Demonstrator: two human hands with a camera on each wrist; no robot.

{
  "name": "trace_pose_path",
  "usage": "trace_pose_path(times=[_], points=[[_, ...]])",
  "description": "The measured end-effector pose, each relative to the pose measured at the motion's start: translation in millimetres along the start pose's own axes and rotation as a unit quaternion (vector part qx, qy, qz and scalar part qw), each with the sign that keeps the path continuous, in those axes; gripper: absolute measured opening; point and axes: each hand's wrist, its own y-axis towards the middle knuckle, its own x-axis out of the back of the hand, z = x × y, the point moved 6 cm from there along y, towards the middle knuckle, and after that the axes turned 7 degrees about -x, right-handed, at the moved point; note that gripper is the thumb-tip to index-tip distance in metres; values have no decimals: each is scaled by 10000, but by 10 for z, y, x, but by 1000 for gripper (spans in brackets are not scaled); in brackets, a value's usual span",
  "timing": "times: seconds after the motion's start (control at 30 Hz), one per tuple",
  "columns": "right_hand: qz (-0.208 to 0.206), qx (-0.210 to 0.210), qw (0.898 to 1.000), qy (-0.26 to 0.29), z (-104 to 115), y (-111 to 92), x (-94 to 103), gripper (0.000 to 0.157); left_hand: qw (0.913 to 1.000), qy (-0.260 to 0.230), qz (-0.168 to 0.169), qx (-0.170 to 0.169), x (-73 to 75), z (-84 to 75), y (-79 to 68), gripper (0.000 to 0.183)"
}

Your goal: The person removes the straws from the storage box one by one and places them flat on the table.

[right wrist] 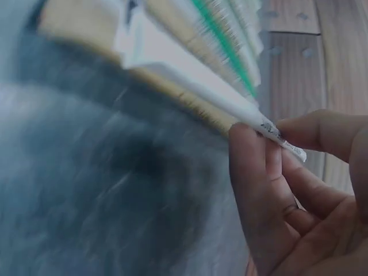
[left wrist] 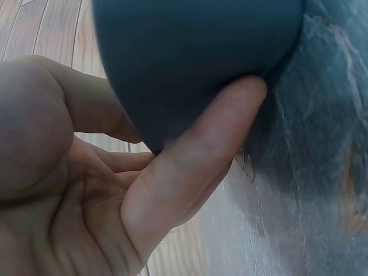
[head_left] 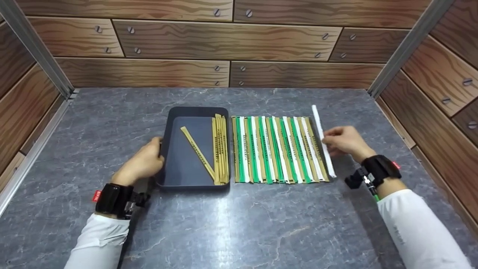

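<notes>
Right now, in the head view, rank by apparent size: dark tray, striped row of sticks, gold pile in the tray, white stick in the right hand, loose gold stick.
1. Dark tray and striped row: too alike to rank
2. Gold pile
3. White stick
4. Loose gold stick, shorter and thinner

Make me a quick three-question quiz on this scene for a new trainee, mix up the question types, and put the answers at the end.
1. Which hand pinches a white stick?
2. True or false: green sticks lie in the dark tray.
3. Where does the left hand grip the dark tray?
A) its far side
B) its right side
C) its left side

Key:
1. The right hand.
2. False; the sticks inside are all yellowish sticks.
3. C
</notes>
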Motion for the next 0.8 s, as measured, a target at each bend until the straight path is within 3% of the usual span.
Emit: trace_pose_path(times=[0.37,0.8], points=[[-323,-154,9965,-751,-161,119,-81,37,9999,-123,28,102,-16,-5,-22,65],[-438,-93,9948,-917,-124,111,-114,35,10000,26,-40,18,4,-23,2,62]])
